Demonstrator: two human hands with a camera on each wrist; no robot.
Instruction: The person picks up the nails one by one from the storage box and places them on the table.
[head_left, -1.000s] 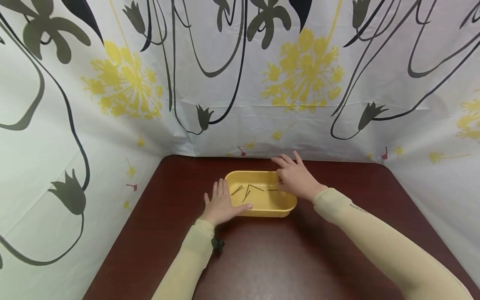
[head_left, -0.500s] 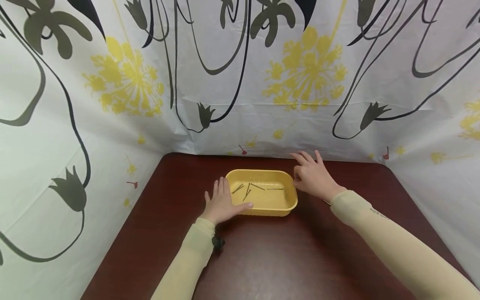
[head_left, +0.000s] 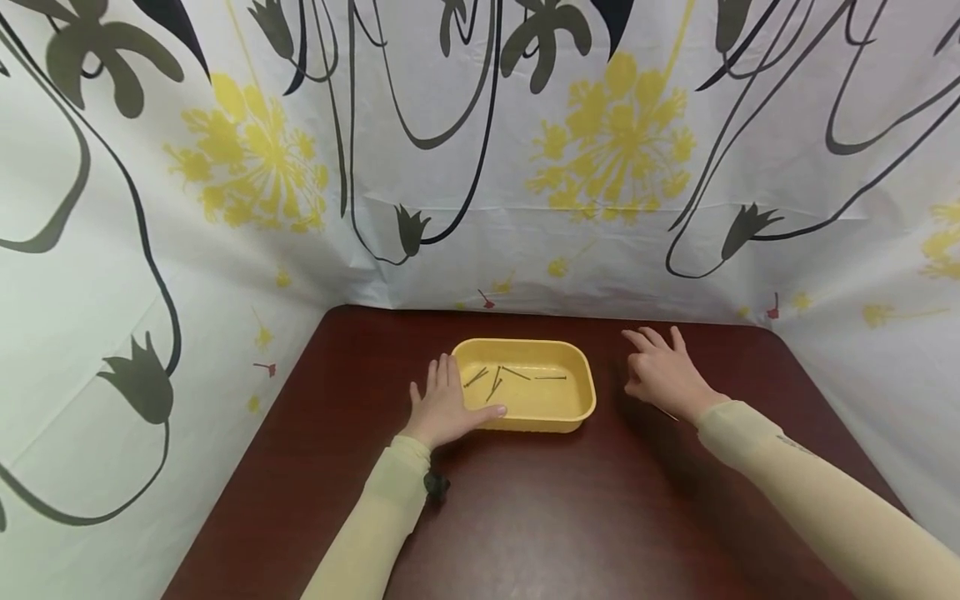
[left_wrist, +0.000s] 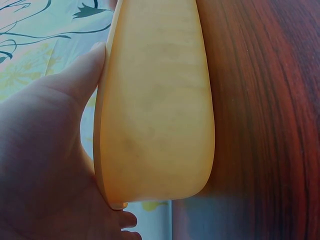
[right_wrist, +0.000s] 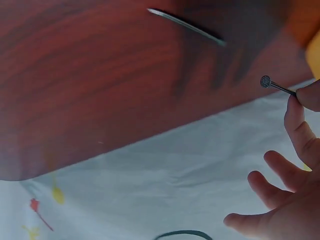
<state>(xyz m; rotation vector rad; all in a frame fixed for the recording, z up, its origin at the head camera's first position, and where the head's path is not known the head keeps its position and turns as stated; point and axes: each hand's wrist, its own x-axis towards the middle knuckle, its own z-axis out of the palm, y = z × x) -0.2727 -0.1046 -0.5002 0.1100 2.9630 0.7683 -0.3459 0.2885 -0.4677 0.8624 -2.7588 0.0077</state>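
In the head view my left hand [head_left: 444, 407] rests at the left end of a yellow plastic tray [head_left: 579, 419], fingers straight and thumb stretched along the near rim. The left wrist view shows the tray's outer wall [left_wrist: 155, 100] close up beside that hand [left_wrist: 45, 135]. Several nails [head_left: 515, 373] lie scattered on the tray's floor. To the right of the tray, my right hand [head_left: 666, 379] pinches a nail [right_wrist: 280, 88] between thumb and index finger, its head sticking out. Beneath this hand another nail [right_wrist: 187, 26] lies on the tabletop.
The dark reddish-brown table [head_left: 540, 525] has rounded far corners. A white curtain [head_left: 465, 183] with grey and yellow floral print hangs around its back and sides. A small black object [head_left: 436, 486] sits at the left wrist.
My right hand has moved from over the tray's right end to the right, over the table. A nail on the tabletop came into view. The left hand and tray have kept their place.
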